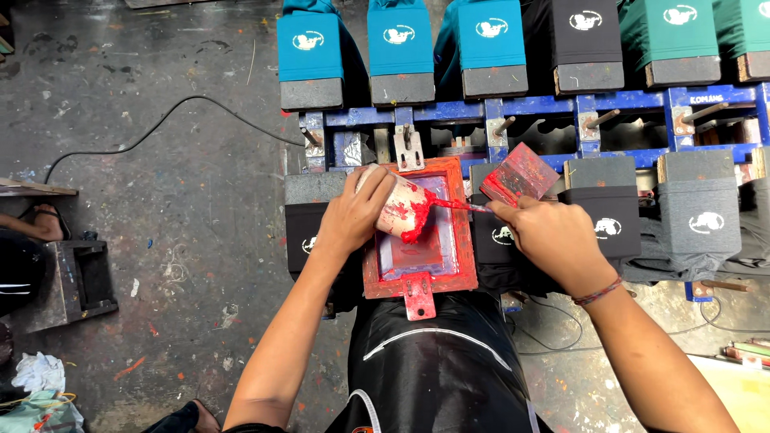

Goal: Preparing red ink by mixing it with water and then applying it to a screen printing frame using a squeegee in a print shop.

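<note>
My left hand (351, 215) grips a white plastic cup (399, 206), smeared with red ink and tipped on its side over a small red-framed printing screen (419, 228). Thick red ink (419, 222) hangs from the cup's mouth above the screen mesh. My right hand (552, 234) holds a thin red-coated stick (457, 205) that reaches into the cup's mouth, and it also clasps a red-stained squeegee (520, 175) that sticks up behind the fingers. A woven band circles my right wrist. The screen lies on a black garment pallet.
A blue metal rack (553, 106) carries two rows of pallets dressed with teal, black, green and grey garments with white prints. A black cable (160, 120) trails over the stained concrete floor at left. Another person's sandalled foot (40, 223) and a low stool (76, 281) are at far left.
</note>
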